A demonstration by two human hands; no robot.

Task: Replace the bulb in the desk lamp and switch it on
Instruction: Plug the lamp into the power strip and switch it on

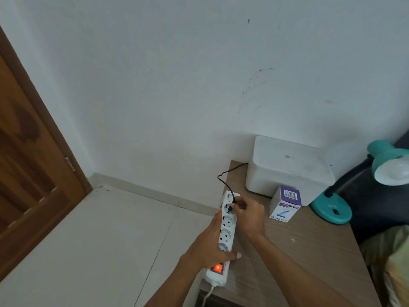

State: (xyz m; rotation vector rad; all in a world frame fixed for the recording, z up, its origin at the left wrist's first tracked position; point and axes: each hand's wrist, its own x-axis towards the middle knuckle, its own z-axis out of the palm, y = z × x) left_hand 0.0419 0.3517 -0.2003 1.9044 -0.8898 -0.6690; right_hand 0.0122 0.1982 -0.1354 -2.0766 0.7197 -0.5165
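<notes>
A white power strip (pixel 225 231) lies along the left edge of the wooden table (pixel 309 251), its red switch (pixel 217 267) glowing. My left hand (pixel 210 244) grips the strip from the left side. My right hand (pixel 249 214) pinches a black plug (pixel 232 206) at the second socket from the far end; its black cord (pixel 225 180) loops back behind the white box. The teal desk lamp (pixel 332 209) stands at the right, with a white bulb (pixel 396 171) in its shade, unlit.
A white box (pixel 287 167) sits against the wall. A purple-and-white bulb carton (pixel 285 204) stands in front of it. A brown door (pixel 26 162) is at the left, pale floor tiles below. A dark seat and cloth lie at the right edge.
</notes>
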